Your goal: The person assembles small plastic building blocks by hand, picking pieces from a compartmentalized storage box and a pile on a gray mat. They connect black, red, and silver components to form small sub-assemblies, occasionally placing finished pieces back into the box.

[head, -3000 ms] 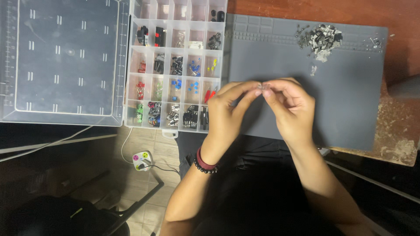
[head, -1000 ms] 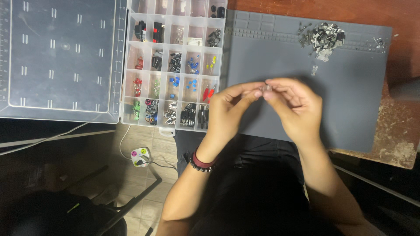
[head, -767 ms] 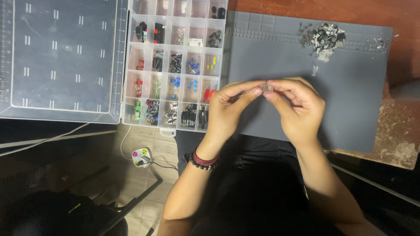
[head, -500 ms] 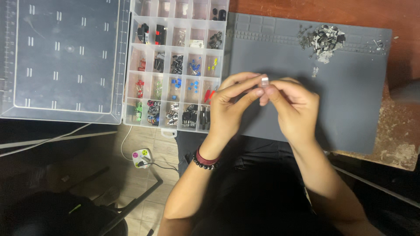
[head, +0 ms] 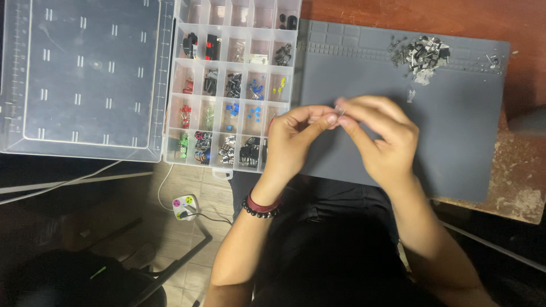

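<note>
A tiny electronic component (head: 340,110) is being pinched between two hands.
It is being gripped by fingertips of the left hand (head: 293,139) and right hand (head: 381,136), above the grey mat (head: 455,131), beside the compartment organiser box (head: 227,85).

One head camera looks almost straight down, fairly close, over the desk's (head: 409,14) near edge; the mat (head: 455,136) and organizer (head: 227,165) fill the upper frame, lap and floor below.

A worn wooden table (head: 515,187) bears a grey work mat (head: 455,131). Below the table lie tiled floor (head: 205,199) and white cables (head: 68,183).
</note>
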